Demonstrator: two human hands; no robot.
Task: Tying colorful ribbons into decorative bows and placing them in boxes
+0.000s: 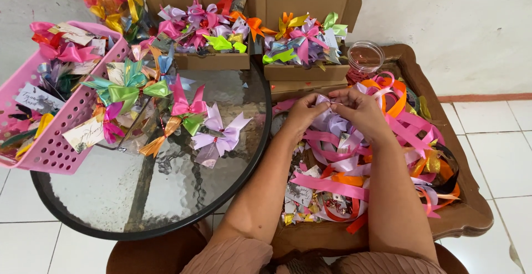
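Now lilac ribbon [331,120] pinched between left hand [303,113], right hand [360,110] (over tray [471,207]).

Beyond the hands [338,110], two open brown cardboard boxes [302,72] stand side by side, heaped with ribbon bows. Far to their left, pale rectangular gift tags [84,134] with dark script lie in and beside a pink basket [55,152]. More small tags [299,193] lie below the hands among loose ribbons.

Lilac ribbon [332,120] pinched between both hands above wooden tray's ribbon pile.
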